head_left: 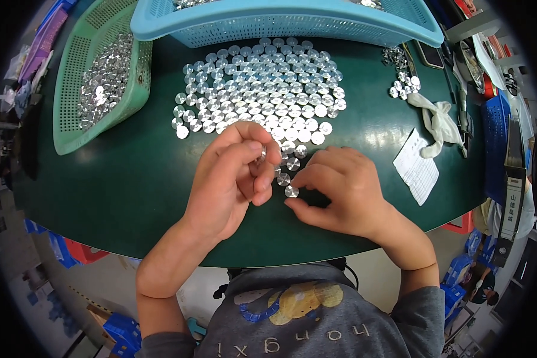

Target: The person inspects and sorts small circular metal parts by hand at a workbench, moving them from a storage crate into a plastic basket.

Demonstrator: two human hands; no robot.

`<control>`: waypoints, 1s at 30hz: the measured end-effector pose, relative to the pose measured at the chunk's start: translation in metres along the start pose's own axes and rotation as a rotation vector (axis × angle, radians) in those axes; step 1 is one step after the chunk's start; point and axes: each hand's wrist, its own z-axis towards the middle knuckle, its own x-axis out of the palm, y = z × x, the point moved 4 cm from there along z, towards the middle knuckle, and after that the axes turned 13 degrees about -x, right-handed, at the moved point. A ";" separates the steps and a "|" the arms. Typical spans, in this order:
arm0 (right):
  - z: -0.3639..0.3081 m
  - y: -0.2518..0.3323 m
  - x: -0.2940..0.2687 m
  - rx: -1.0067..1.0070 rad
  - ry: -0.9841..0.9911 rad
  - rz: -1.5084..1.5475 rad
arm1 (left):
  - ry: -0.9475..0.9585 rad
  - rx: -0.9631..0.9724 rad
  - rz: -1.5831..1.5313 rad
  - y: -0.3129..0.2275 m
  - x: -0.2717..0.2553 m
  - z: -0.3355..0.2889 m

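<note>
1. Left hand [221, 179]: thumb and forefinger closed on one disc [262, 155], held up over the table.
2. Right hand [346, 185]: thumb and forefinger either side of the nearest disc in the trail [291, 191] – can't tell if I'm gripping it or only touching.
3. Status, my read: well along, not finished. Big block of discs [262, 98] lies flat in packed rows; short trail runs from it toward me, probably the part being handled. Can't tell which discs are done.
4. More metal parts in the green basket [138, 89], left, and the blue basket [280, 27], far side. Can't tell if those are input or output.
5. Surface: dark green table [149, 185], curved edge in view. Right side – small parts [395, 56], phone [429, 55], white cloth [438, 122], paper slip [417, 170].
6. Room: binder [510, 209] at right, blue bins [453, 298] beyond, another person [486, 289] lower right.
</note>
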 end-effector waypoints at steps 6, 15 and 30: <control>0.005 -0.001 -0.024 -0.036 -0.296 0.101 | 0.052 -0.159 0.140 0.010 0.008 -0.002; 0.007 0.002 -0.029 -0.096 -0.370 0.120 | 0.170 -0.293 0.160 0.022 0.015 -0.004; 0.009 0.003 -0.027 -0.121 -0.358 0.118 | 0.184 -0.272 0.190 0.021 0.013 -0.006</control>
